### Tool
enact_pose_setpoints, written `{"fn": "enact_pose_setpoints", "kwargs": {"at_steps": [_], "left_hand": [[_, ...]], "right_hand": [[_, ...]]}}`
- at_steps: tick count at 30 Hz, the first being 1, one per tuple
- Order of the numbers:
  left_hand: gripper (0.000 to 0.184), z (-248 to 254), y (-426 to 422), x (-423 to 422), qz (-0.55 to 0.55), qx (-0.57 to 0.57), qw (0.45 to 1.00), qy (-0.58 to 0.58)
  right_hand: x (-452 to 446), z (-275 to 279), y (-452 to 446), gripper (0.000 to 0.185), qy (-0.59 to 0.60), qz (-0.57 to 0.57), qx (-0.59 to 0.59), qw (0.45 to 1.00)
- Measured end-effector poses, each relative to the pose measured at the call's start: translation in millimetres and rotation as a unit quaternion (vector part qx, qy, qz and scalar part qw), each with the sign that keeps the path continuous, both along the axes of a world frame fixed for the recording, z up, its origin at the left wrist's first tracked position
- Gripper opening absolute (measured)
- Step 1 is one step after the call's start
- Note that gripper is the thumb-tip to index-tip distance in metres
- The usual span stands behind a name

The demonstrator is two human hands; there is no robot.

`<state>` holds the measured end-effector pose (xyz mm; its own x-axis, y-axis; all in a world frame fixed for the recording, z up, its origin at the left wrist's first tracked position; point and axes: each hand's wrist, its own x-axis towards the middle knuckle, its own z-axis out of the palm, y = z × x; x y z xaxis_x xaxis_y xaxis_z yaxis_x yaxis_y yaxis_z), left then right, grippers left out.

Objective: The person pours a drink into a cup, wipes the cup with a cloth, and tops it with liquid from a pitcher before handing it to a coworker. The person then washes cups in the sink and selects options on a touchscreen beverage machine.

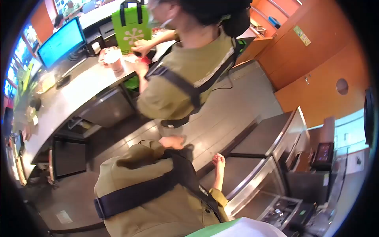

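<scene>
Low in the view, over the tiled floor, my left hand point(172, 142) extends from a khaki sleeve; its fingers are too blurred to make out. My right hand point(219, 160) is raised beside the dark top of a metal-edged cabinet point(246, 170), fingers loosely curled and apart, with nothing visible in it. A black strap point(138, 197) crosses my khaki shirt. Ahead, a co-worker point(185, 75) in a khaki shirt and black straps stands at the counter, hands near a green bag point(132, 29) and a pale cup point(114, 61).
The curved white counter point(67, 100) runs along the left, with a lit monitor point(63, 41). Metal-edged cabinets point(268, 134) stand at the right, below orange wood panels point(323, 79). A dark open cabinet point(70, 158) is under the counter. Floor tiles point(233, 102) lie between.
</scene>
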<state>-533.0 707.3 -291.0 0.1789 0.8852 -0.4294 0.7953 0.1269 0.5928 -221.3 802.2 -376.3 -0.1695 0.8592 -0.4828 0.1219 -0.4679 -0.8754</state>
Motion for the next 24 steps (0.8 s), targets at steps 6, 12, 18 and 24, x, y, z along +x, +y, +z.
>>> {"fn": "enact_pose_setpoints", "kwargs": {"at_steps": [6, 12, 18, 24], "left_hand": [[0.034, 49, 187, 101, -0.046, 0.125, 0.981, -0.141], [0.037, 106, 289, 114, -0.008, 0.143, 0.963, -0.228], [0.028, 165, 462, 120, 0.151, 0.296, 0.93, -0.159], [0.021, 211, 684, 50, 0.397, 0.475, 0.773, -0.14]], "right_hand": [[58, 65, 177, 0.017, -0.097, 0.07, 0.041, 0.992], [43, 85, 355, 0.021, -0.13, 0.133, 0.062, 0.981], [-39, 34, 510, 0.021, 0.071, 0.298, 0.159, 0.939], [-112, 71, 656, 0.02, -0.026, 0.416, 0.076, 0.906]]}}
